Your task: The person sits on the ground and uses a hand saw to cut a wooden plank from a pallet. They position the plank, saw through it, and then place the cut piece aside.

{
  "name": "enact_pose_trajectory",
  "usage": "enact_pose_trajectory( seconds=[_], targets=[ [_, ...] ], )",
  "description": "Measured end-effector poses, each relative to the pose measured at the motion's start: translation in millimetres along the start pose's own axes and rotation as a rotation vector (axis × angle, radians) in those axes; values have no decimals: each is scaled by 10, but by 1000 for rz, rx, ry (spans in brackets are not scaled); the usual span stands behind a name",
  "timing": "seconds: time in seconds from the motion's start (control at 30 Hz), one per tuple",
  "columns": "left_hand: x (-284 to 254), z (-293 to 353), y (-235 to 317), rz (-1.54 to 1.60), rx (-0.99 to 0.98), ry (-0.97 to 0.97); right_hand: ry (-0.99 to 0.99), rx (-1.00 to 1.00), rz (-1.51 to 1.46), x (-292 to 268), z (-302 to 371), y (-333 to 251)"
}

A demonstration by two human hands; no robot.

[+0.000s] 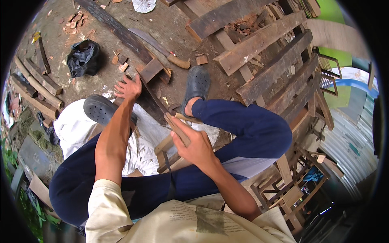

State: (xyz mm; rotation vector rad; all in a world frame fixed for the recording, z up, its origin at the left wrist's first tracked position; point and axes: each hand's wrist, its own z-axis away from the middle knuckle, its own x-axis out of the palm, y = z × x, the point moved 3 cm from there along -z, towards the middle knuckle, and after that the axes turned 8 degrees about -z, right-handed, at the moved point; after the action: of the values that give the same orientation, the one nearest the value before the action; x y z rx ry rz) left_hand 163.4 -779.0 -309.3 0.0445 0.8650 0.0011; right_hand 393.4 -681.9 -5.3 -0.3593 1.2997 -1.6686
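Observation:
My right hand point(196, 146) is wrapped around the wooden handle of a long-bladed machete point(154, 96), whose narrow dark blade slants away to the upper left. The far end of that blade lies against or just beside a small squared wood block point(152, 70), which rests at the near end of a long dark beam point(117, 34). Left of the blade tip, my left hand point(129, 87) is spread with its fingers apart; nothing shows in it. A second machete point(156, 43), broad-bladed with a wooden handle, lies on the ground beyond the block.
Slatted wooden pallets point(263, 44) are stacked at the right. A black plastic bag point(84, 58) sits at the left, near several loose timber pieces point(40, 83). White sacking point(144, 141) spreads beneath my legs. Wood chips point(75, 22) litter the ground, and corrugated metal sheet point(344, 137) stands far right.

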Motion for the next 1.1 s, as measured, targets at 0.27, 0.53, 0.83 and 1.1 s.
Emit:
enact_pose_trajectory(
  seconds=[0.27, 0.53, 0.83, 1.1],
  targets=[
    [46, -72, -43, -34, -12, -31, -110, 89, 109, 45, -183, -22],
    [32, -61, -45, -11, 12, -55, -39, -44, 96, -33, -138, -57],
    [6, -90, -89, 3, -10, -61, -52, -5, 3, -21, -189, -27],
    [18, -68, -70, -13, -13, -74, -20, -10, 26, 23, -198, -4]
  ],
)
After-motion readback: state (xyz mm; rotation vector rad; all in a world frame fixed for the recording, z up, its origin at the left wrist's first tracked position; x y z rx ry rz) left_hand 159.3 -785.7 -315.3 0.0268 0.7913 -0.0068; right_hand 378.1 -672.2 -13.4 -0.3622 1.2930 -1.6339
